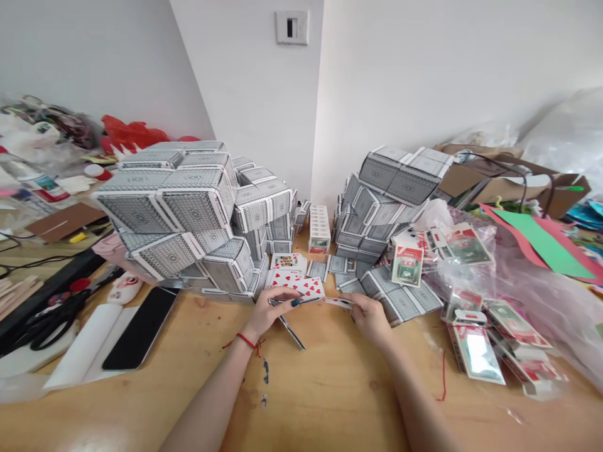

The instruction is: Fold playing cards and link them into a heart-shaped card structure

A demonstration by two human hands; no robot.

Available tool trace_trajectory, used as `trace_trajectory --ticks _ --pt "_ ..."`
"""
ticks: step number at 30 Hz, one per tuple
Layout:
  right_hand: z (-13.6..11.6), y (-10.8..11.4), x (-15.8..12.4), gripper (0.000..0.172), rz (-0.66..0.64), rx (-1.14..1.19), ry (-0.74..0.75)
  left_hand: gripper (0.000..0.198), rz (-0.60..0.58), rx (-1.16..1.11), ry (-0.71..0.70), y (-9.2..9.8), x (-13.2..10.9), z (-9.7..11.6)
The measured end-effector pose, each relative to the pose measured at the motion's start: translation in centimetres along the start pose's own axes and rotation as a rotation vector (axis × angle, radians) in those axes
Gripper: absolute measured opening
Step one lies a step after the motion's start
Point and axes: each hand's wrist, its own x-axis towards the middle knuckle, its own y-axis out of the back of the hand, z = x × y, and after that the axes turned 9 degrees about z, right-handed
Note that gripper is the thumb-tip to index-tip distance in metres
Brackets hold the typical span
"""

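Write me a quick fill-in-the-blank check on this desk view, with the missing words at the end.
1. The left hand has a ____ band at its wrist.
2. The nearest face-up cards on the table show red ____.
3. The black phone lies to the ____ of the scissors.

Missing words: red; hearts; right.

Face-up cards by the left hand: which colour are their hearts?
The cards show red hearts, seen best in the head view.

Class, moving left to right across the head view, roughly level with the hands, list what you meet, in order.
Scissors → white paper → phone → left hand → held cards → right hand → red-and-green boxes.
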Motion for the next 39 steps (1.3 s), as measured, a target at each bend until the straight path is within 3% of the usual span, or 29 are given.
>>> trace_trajectory --ticks 4,14,21,30,39 --pt "0.1 0.4 0.0 0.037 -0.030 -0.018 0.064 0.018 0.046 0.048 0.041 0.1 0.1 -0.1" --pt "0.1 0.5 0.0 0.038 -0.063 -0.029 0.110 0.017 0.150 -0.217 0.173 -0.4 0.3 -1.6" --pt "-0.4 0.3 -0.1 0.040 -0.077 -0.063 0.121 0.016 0.157 -0.203 0.178 -0.8 0.2 -1.1" --pt "-0.9 -0.6 -0.2 0.036 0.013 0.023 0.055 0.018 0.168 -0.237 0.163 -0.6 0.3 -1.6" --pt "-1.9 -1.1 -0.4 0.036 0.000 0.009 0.109 0.019 0.178 -0.192 0.132 -0.7 0.3 -1.9"
